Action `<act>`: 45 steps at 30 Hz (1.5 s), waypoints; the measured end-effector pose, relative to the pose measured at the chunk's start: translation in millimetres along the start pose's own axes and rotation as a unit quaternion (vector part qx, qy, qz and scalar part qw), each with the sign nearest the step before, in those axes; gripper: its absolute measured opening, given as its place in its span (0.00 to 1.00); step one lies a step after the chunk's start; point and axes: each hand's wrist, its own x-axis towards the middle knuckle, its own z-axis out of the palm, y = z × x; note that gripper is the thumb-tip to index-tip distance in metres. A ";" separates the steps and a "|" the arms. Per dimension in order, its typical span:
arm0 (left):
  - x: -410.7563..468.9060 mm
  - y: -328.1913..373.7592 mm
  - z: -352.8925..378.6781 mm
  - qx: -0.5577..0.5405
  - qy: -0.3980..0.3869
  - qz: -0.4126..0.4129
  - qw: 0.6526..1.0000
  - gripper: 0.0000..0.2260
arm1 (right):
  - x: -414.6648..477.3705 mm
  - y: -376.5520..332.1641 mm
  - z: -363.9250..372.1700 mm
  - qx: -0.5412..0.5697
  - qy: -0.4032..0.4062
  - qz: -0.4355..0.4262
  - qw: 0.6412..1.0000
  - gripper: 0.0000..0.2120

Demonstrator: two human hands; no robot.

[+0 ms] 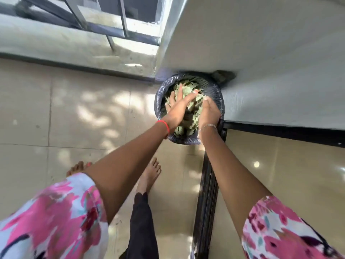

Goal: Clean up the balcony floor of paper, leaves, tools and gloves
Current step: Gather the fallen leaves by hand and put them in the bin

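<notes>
Leaves are pressed down in a bag-lined bin just above the centre of the frame.
The left hand is laid on the green heap with fingers straight and spread, and nothing is gripped by it. The right hand is held at the right edge of the heap with fingers bent downward; whether anything is grasped cannot be told. The bin is set in the wall corner on the tiled floor.

Bin: middle of the frame, in the wall corner.
Leaves: inside the bin.
Left hand: on the leaves.
Right hand: just right of it.
Feet: lower middle, on the floor.
</notes>
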 end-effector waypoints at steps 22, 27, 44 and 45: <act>-92.6 -12.2 -129.7 0.621 0.095 0.141 0.765 0.35 | -110.1 -24.1 46.6 -0.520 -0.323 -0.298 0.733 0.24; -168.8 -27.8 -185.5 0.612 0.162 0.101 0.768 0.36 | -188.0 -36.3 72.6 -0.573 -0.400 -0.413 0.584 0.26; -494.0 -265.2 -327.9 0.390 0.465 -0.032 0.794 0.39 | -542.1 88.9 92.3 -0.566 -0.490 -0.639 0.178 0.30; -515.4 -287.3 -328.9 0.365 0.477 -0.045 0.798 0.39 | -566.2 104.4 88.0 -0.559 -0.494 -0.648 0.153 0.30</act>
